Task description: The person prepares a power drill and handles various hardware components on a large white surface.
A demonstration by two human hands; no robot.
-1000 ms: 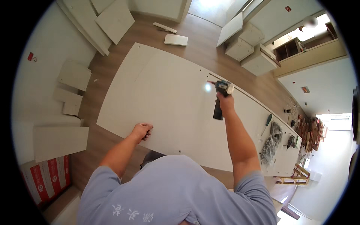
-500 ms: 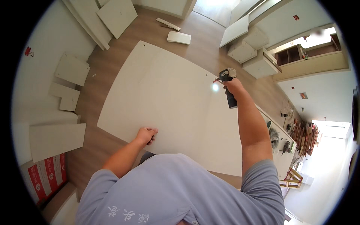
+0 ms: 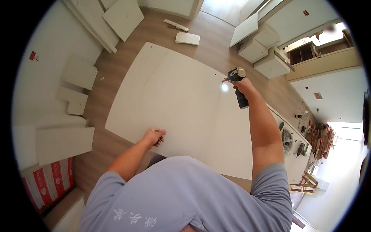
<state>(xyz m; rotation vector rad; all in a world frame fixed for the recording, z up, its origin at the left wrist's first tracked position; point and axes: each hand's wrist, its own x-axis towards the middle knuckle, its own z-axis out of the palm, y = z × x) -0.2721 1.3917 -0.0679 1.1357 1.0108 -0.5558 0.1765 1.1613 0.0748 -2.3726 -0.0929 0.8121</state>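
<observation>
A large white panel (image 3: pixel 181 100) lies flat before me, with small dark holes near its far edge. My right hand (image 3: pixel 242 84) is wrapped round the grip of a black cordless drill (image 3: pixel 236 73). Its red-tipped front end points left over the panel's far right part, and its lamp throws a bright spot there. Whether the tip touches the panel, I cannot tell. Near the panel's close left edge, my left hand (image 3: pixel 154 137) is closed, thumb against curled fingers. Anything inside it is hidden.
White boards (image 3: pixel 65 145) lean along the left wall above a red-and-white carton (image 3: pixel 50 179). Offcuts (image 3: pixel 188 38) lie on the floor beyond the panel. White boxes (image 3: pixel 253 50) stand at the far right. A plastic bag (image 3: pixel 287 140) and another power tool (image 3: pixel 300 150) rest at right.
The whole view has shifted slightly, so the panel and boards sit a little further right. Both hands keep nearly the same places over the panel; the drill stays in my right hand.
</observation>
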